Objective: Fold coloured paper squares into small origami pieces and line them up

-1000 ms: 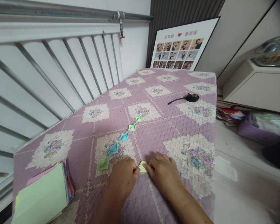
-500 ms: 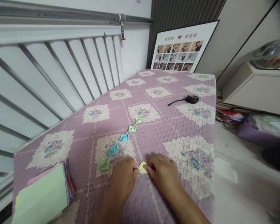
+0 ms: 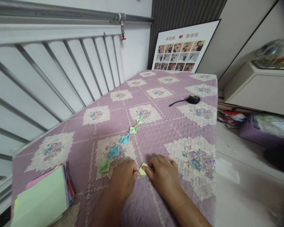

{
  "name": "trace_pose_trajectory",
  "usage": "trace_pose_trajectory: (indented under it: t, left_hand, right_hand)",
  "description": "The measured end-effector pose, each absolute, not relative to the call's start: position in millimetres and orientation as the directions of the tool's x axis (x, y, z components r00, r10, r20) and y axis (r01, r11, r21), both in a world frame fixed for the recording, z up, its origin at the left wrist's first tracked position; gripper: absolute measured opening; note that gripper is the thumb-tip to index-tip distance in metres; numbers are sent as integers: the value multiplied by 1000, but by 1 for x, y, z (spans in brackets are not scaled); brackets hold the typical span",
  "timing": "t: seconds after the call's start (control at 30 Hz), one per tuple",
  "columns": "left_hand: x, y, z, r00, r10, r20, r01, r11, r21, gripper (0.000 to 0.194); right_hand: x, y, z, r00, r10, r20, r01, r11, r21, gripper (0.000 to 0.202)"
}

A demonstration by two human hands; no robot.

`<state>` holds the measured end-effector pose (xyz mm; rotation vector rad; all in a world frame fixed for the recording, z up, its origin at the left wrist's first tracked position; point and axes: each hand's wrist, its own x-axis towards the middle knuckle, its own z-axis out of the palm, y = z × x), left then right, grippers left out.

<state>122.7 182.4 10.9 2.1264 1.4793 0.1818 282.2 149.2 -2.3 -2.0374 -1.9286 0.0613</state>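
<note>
A small folded piece of yellow paper lies on the flowered cloth between my hands. My left hand is closed, thumb and forefinger pinching the paper's left corner. On its right side my right hand grips the same paper, the thumb laid over it and the fingers curled behind. Just beyond my left hand several folded paper pieces run in a slanting row: a green one nearest, then a blue one, another blue one, and light green ones farther off.
A stack of coloured paper sheets lies at the near left. Toward the far right sits a black tape measure with its strap. A white radiator borders the left side; a photo board leans behind. A purple bin stands on the floor.
The view has shifted very slightly. Both hands stay on the yellow paper, with the right thumb lying a little farther across it; the other things rest where they were.
</note>
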Motion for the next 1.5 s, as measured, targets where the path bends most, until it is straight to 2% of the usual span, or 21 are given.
trace_pose_trajectory:
  t: [0.43,0.53,0.7,0.87,1.5]
  left_hand:
    - [121,183,13,423,893,-157,799,-286,528,9]
    - [127,182,13,365,915,-172,844,-248,475,19]
    - [133,181,10,308,929,-207,891,-205,404,20]
    - [132,181,7,307,934,-184,879,-204,430,19]
    - [121,183,8,372,910,-184,802,-215,558,8]
  right_hand:
    - [282,149,0,90,979,182,962,-39,-269,20]
    - [282,149,0,92,980,176,961,-40,-275,21]
    - [286,148,-1,80,977,197,947,-13,-320,21]
    - [291,145,-2,71,986,151,898,3,-440,17]
    - [312,145,0,42,999,30,845,-20,-535,11]
